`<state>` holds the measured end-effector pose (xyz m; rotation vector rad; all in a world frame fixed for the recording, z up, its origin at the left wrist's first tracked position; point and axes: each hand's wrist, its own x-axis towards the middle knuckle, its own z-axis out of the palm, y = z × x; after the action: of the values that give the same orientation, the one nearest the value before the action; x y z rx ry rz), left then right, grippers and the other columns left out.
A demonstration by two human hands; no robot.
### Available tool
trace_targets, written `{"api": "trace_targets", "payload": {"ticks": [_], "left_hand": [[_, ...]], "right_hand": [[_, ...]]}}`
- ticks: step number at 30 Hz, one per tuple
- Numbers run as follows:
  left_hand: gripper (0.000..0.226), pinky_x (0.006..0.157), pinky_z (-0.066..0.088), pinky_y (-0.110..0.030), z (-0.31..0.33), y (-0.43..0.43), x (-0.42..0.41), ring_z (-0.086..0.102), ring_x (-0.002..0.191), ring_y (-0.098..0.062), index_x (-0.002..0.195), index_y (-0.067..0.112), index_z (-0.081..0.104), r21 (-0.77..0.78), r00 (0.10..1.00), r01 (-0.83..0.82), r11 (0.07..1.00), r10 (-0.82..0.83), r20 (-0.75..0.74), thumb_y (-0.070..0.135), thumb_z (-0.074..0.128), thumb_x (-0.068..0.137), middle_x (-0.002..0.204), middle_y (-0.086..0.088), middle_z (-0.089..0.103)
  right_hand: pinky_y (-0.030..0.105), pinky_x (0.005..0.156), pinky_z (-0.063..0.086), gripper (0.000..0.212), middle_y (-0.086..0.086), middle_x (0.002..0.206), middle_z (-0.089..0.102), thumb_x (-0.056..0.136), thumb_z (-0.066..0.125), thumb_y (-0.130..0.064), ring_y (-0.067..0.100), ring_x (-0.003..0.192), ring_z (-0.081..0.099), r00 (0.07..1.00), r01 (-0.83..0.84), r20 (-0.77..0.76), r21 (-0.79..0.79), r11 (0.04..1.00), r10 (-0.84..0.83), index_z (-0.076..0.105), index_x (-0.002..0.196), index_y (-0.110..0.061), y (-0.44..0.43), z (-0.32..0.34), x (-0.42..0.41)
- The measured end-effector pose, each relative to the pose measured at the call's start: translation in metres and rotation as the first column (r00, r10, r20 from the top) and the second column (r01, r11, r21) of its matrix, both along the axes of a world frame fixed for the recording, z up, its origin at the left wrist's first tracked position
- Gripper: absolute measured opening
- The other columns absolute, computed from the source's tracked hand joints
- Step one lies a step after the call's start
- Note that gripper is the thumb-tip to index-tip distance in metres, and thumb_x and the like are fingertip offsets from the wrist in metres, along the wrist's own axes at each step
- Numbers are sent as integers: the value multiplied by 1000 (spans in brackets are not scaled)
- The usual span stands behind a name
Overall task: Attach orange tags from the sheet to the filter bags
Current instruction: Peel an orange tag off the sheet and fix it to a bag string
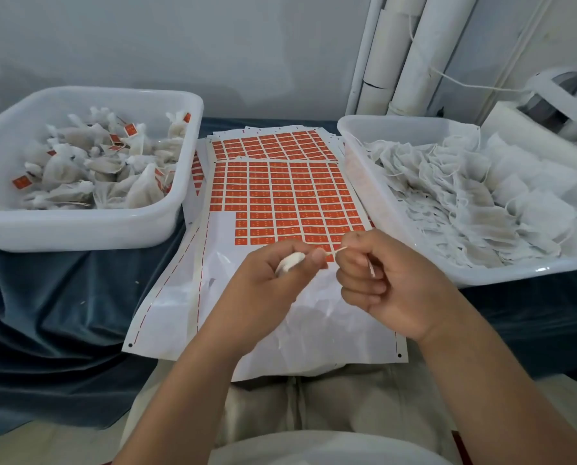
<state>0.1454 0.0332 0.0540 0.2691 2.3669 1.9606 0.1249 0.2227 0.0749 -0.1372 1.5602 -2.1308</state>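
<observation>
Two hands (263, 286) (394, 280), one bag (291, 261), two tubs (79, 231) (411, 126)

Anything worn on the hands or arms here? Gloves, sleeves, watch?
Nothing worn that shows. The left hand and right hand are bare, without gloves or rings. Both forearms are bare down to the picture's bottom edge: no sleeves, watch or bands in view.

Where your things lie
Your sheet (280, 196) lies between the left tub (79, 229) and the right tub (364, 152), with bags (112, 182) in both.
</observation>
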Motion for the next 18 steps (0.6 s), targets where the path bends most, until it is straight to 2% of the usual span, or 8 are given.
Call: {"api": "trace_targets", "payload": {"ticks": [4,7,8,10,11,13,15,18], "left_hand": [[44,65,51,-13,-5,-2,-4,57,65,3,67,38,58,21,1000,-14,1000,13,20,59,43,103,67,16,58],[49,78,54,-25,-9,-4,-7,59,65,0,65,32,57,116,983,-81,990,60,174,53,44,107,70,12,60],[48,81,55,-31,-9,-6,-8,60,68,-3,68,27,59,115,975,-101,988,75,212,51,45,107,72,9,63],[42,89,59,-38,-10,-9,-9,66,78,-11,80,26,65,55,982,-104,993,94,165,49,44,108,80,6,68],[38,90,60,-36,-10,-10,-8,67,84,-11,86,31,67,44,993,-85,995,81,88,50,43,108,84,8,70],[36,81,57,-19,-7,-9,-5,66,85,-2,88,37,71,35,995,-11,999,14,-96,51,42,106,83,18,68],[36,72,49,-10,-6,-6,-4,64,78,0,79,37,66,15,984,58,998,-55,-171,48,43,104,74,22,64],[45,67,46,-15,-7,-3,-4,54,65,-6,62,35,57,26,987,131,991,-128,-97,52,42,101,63,15,54]], "right_hand": [[18,39,29,32,-7,50,30,82,63,-17,5,41,27,998,51,54,-272,961,-38,42,57,-20,4,3,-2],[18,40,30,30,-8,50,33,83,64,-19,5,41,29,995,88,76,-394,915,-63,46,58,-20,4,6,-2],[18,41,31,31,-8,51,33,86,63,-19,5,42,30,995,95,56,-366,926,-80,47,59,-20,4,6,-2],[20,44,35,32,-6,53,33,89,59,-19,8,45,29,994,93,-36,-230,969,-104,46,60,-19,2,5,1],[22,46,36,32,-5,55,33,90,57,-20,10,47,29,993,78,-78,-170,982,-93,45,60,-19,0,5,3],[22,48,37,34,-3,55,33,94,53,-20,11,48,30,991,47,-120,-119,992,-61,46,61,-17,-2,6,5],[22,48,37,35,-4,54,35,96,51,-19,10,48,31,990,53,-118,-152,987,-71,48,61,-17,-3,7,6],[21,49,39,34,-6,53,37,93,59,-20,8,48,34,992,71,-81,-285,956,-98,51,60,-18,-4,7,6]]}}
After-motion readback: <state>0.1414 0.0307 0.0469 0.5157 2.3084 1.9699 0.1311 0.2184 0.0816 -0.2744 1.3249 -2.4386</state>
